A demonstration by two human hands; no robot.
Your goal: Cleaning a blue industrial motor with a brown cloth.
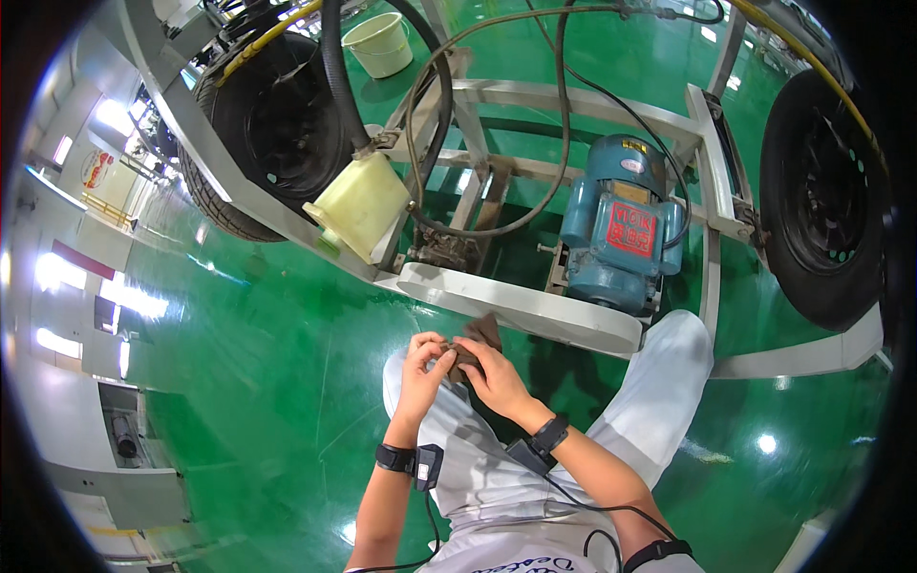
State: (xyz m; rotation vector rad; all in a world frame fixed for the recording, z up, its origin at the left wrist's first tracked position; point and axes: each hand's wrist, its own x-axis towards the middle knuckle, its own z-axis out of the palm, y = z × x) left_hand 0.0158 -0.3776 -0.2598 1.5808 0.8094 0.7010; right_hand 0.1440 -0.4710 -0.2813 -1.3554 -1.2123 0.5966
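Brown cloth in both hands, on the near side of the belt guard

Pinching the brown cloth between thumb and fingertips of the left hand and, just beside it, between thumb and fingers of the right hand. Bunching it up at both grips, and letting a blurred flap of it reach toward the white belt guard, left of the guard's middle; being unable to tell whether touching the guard with it.

Wearing a black left wrist strap and a black right wrist strap, both on the near side of the guard. Wearing white trousers as well, bending the right knee close to the guard's right end.

Facing a blue electric motor with a red plate, beyond the guard's right half. Facing also a grimy metal unit just beyond the guard's left end, and a pale yellow plastic tank farther to the left of that end.

Looking out on a left wheel and a right wheel, well apart on either side of the guard, and on a cream bucket far beyond its left end.
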